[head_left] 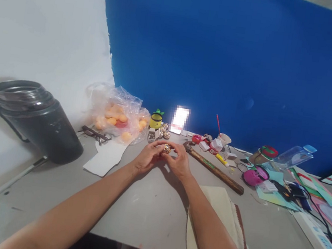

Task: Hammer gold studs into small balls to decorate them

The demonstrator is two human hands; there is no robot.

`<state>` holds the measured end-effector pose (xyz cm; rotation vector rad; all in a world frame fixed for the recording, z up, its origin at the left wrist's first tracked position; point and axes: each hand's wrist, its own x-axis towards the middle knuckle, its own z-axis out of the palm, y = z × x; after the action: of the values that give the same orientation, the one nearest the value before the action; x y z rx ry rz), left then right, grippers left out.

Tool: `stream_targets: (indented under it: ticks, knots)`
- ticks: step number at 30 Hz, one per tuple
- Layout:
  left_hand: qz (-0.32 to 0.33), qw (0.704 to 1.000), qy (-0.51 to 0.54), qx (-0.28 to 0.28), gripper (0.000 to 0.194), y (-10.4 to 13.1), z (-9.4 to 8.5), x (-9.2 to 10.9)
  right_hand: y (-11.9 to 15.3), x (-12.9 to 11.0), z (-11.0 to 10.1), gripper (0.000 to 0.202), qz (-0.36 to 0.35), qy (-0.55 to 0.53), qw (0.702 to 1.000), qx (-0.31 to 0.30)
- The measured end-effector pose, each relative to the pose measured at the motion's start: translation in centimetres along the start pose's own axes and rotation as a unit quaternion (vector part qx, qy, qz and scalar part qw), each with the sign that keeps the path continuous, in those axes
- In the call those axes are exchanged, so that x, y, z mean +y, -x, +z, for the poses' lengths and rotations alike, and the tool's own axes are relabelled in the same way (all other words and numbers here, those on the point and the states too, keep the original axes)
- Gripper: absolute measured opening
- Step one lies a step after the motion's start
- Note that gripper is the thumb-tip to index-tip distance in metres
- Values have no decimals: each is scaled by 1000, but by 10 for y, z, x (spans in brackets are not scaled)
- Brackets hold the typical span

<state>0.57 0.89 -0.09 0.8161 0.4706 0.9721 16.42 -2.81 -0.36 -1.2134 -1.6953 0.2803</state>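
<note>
Between my two hands, over the middle of the grey table (144, 206), is a small shiny gold-and-silver ball (167, 149). My left hand (147, 157) pinches it from the left with thumb and fingers. From the right, my right hand (179, 161) holds the same ball, its fingertips meeting those of the left. Just behind the hands stand a small box of tiny metal pieces (151, 135) and several similar shiny balls (164, 131). A hammer (215, 169) with a wooden handle lies right of my right hand.
A large dark flask (39, 125) stands at the left, near glasses (95, 133), white paper (106, 157) and a bag of orange balls (115, 116). A cloth (217, 219) lies under my right forearm. Rightward are a paper cup (224, 139), a bottle (296, 156) and a power strip (318, 240).
</note>
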Motion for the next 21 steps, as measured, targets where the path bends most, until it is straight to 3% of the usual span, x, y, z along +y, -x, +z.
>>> stream_targets:
  ticks: [9,15,21]
  knots:
    - [6,1000,-23,18,43,0,3,1,1,7,2,36,-11,50,999,1]
    - [27,989,-131,68,42,0,-1,-4,0,8,0,30,-46,116,992,-10]
    - [-8,998,-54,-12,45,-2,-5,-1,-1,14,0,32,-48,102,994,10]
